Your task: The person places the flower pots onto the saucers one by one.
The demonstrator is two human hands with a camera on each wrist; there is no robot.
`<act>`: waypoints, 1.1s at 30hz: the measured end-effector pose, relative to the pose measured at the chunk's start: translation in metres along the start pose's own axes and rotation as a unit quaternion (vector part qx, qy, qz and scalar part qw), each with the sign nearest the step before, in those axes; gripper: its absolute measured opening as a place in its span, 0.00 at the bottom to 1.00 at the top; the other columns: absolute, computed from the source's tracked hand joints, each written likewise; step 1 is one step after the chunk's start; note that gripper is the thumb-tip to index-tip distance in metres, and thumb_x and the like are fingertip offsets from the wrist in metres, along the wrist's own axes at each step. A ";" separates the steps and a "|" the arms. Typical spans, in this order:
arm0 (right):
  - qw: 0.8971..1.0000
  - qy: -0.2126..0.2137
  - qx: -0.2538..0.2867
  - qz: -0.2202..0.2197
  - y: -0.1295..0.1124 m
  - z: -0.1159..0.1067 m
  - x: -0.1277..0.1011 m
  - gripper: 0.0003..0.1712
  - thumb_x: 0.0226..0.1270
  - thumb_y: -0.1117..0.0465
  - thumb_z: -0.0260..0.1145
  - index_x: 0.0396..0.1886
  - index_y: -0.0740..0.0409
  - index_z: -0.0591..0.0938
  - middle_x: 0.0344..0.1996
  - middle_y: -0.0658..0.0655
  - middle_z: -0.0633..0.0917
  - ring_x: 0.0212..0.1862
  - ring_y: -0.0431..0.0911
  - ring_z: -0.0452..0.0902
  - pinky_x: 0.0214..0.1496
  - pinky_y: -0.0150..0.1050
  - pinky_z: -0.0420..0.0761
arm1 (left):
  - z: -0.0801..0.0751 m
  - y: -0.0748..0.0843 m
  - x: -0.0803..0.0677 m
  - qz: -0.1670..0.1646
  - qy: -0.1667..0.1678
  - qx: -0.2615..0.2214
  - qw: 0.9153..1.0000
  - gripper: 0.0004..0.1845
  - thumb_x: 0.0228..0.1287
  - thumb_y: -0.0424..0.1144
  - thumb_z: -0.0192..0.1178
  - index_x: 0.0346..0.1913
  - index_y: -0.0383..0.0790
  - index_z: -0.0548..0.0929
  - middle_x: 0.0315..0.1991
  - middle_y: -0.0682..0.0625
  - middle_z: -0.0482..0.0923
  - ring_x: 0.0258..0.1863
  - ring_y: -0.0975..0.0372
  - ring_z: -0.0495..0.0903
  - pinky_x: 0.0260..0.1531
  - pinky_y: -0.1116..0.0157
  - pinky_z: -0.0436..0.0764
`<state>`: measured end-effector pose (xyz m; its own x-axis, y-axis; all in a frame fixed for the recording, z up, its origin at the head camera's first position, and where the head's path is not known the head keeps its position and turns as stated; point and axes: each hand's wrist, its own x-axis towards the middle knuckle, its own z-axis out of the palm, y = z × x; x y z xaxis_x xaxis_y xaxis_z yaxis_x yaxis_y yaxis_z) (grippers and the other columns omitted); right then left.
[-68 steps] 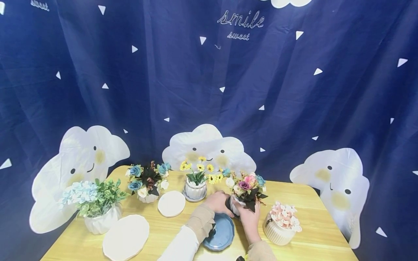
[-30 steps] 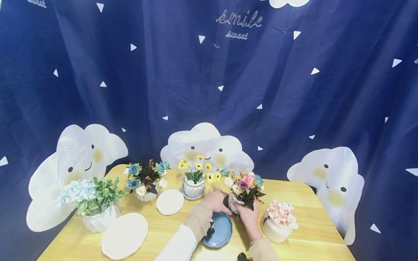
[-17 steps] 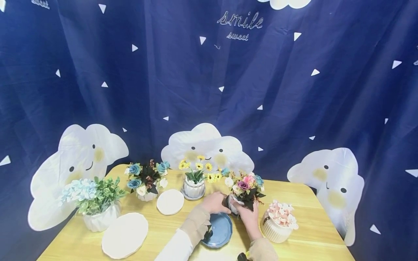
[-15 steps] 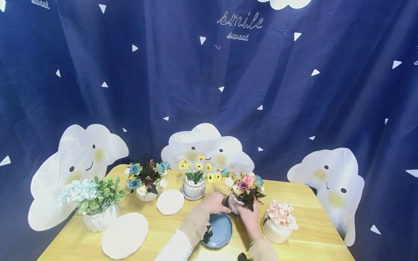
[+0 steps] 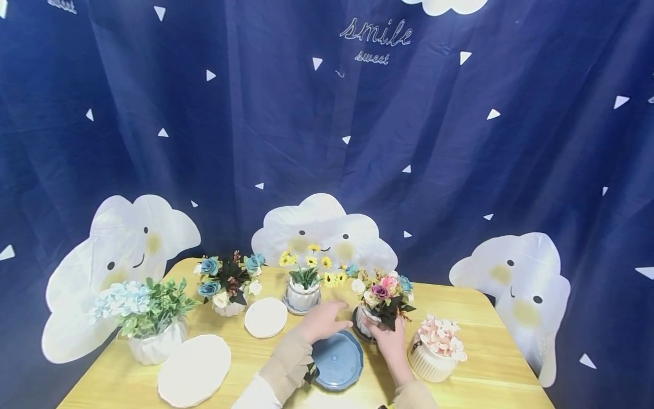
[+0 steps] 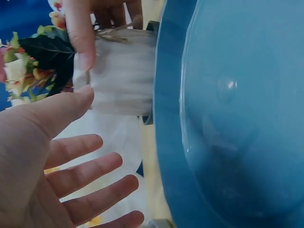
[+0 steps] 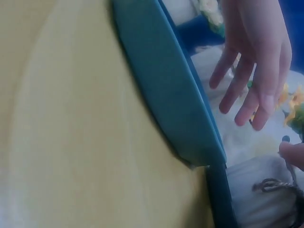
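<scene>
The small white ribbed pot of mixed roses point(image 5: 380, 304) stands upright on the wooden bench point(image 5: 475, 318), just behind the blue scalloped saucer point(image 5: 336, 360) and close to a ribbed cream pot of pink blossoms point(image 5: 438, 349). In the head view its foot seems to rest on a dark saucer point(image 5: 356, 332), though that edge is mostly hidden.

The right hand point(image 5: 390, 346) reaches up from below and pinches the pot's wall; the left wrist view shows its thumb point(image 6: 80, 35) pressed flat on the ribbed side just under the twine tie point(image 6: 111, 37), with other fingers behind the rim. The left hand point(image 5: 322, 321) is spread, fingers straight and apart, close beside the pot but holding nothing; its fingertips point(image 7: 249, 107) hang above the blue saucer's rim.

The pot looks like glazed ceramic: stiff, likely rather heavy for its size, smooth between the ribs, and apt to chip if knocked against either saucer. The flowers appear artificial, light and springy, and would probably bend or pull out of the pot, so they make a poor hold. The best hold seems to be low on the ribbed wall, thumb opposite fingers, with the second hand on the far side to keep the top-heavy bouquet from tipping.
</scene>
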<state>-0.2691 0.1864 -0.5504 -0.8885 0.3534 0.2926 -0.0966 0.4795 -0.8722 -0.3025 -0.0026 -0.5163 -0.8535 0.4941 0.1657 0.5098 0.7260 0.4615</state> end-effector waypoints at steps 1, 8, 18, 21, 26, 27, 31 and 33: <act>1.000 -0.003 0.002 -0.001 0.000 -0.001 -0.001 0.32 0.43 0.57 0.80 0.48 0.68 0.81 0.45 0.67 0.80 0.49 0.56 0.76 0.58 0.52 0.74 | -0.002 0.000 -0.003 0.003 0.006 -0.001 1.000 0.29 0.63 0.52 0.62 0.62 0.39 0.77 0.59 0.46 0.80 0.57 0.52 0.80 0.59 0.54 0.78; 0.999 -0.045 0.003 0.030 0.002 -0.011 -0.012 0.40 0.50 0.58 0.77 0.58 0.75 0.71 0.52 0.73 0.79 0.56 0.62 0.76 0.63 0.55 0.74 | -0.019 0.001 -0.023 0.014 0.038 -0.012 0.999 0.27 0.64 0.55 0.61 0.62 0.45 0.78 0.58 0.48 0.81 0.54 0.56 0.82 0.53 0.56 0.81; 0.992 -0.107 0.016 0.061 -0.002 -0.032 -0.032 0.54 0.57 0.60 0.74 0.70 0.80 0.52 0.68 0.81 0.60 0.70 0.71 0.57 0.72 0.58 0.61 | -0.030 -0.012 -0.058 -0.030 0.096 -0.025 0.995 0.29 0.62 0.66 0.55 0.58 0.53 0.81 0.49 0.55 0.85 0.44 0.61 0.84 0.38 0.63 0.82; 0.989 -0.121 0.039 0.069 -0.004 -0.037 -0.037 0.53 0.58 0.61 0.73 0.72 0.79 0.50 0.68 0.82 0.59 0.70 0.71 0.56 0.71 0.58 0.61 | -0.034 -0.017 -0.066 -0.035 0.109 -0.030 0.993 0.27 0.63 0.64 0.57 0.58 0.54 0.81 0.50 0.55 0.85 0.44 0.61 0.84 0.38 0.64 0.82; 0.986 -0.136 0.056 0.085 -0.008 -0.045 -0.047 0.51 0.60 0.61 0.72 0.71 0.80 0.52 0.67 0.82 0.60 0.70 0.72 0.58 0.71 0.57 0.63 | -0.042 -0.025 -0.080 -0.046 0.142 -0.026 0.988 0.24 0.62 0.59 0.61 0.57 0.53 0.81 0.46 0.54 0.86 0.42 0.61 0.85 0.38 0.64 0.82; 0.985 -0.137 0.053 0.087 -0.009 -0.046 -0.048 0.50 0.60 0.60 0.72 0.70 0.80 0.53 0.67 0.82 0.62 0.69 0.71 0.60 0.70 0.57 0.64 | -0.043 -0.028 -0.083 -0.051 0.148 -0.023 0.987 0.24 0.61 0.59 0.62 0.57 0.53 0.81 0.45 0.54 0.86 0.42 0.61 0.84 0.39 0.64 0.82; 0.986 -0.139 0.043 0.076 -0.011 -0.049 -0.054 0.45 0.60 0.60 0.71 0.67 0.79 0.60 0.63 0.79 0.69 0.65 0.69 0.67 0.67 0.55 0.71 | -0.050 -0.037 -0.093 -0.069 0.165 -0.021 0.984 0.24 0.61 0.58 0.63 0.56 0.51 0.82 0.43 0.54 0.87 0.40 0.61 0.84 0.37 0.62 0.82; 0.987 -0.141 0.036 0.067 -0.013 -0.049 -0.056 0.41 0.60 0.60 0.71 0.65 0.78 0.63 0.59 0.77 0.74 0.62 0.67 0.71 0.64 0.53 0.75 | -0.054 -0.042 -0.098 -0.080 0.174 -0.017 0.981 0.24 0.61 0.58 0.63 0.56 0.50 0.83 0.43 0.55 0.87 0.40 0.62 0.84 0.37 0.63 0.82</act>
<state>-0.1960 0.1994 -0.5364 -0.9840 0.1669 0.0616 0.0070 0.3824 -0.9240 -0.2464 -0.1070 -0.5051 -0.9104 0.1775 0.3736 0.3674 0.7618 0.5335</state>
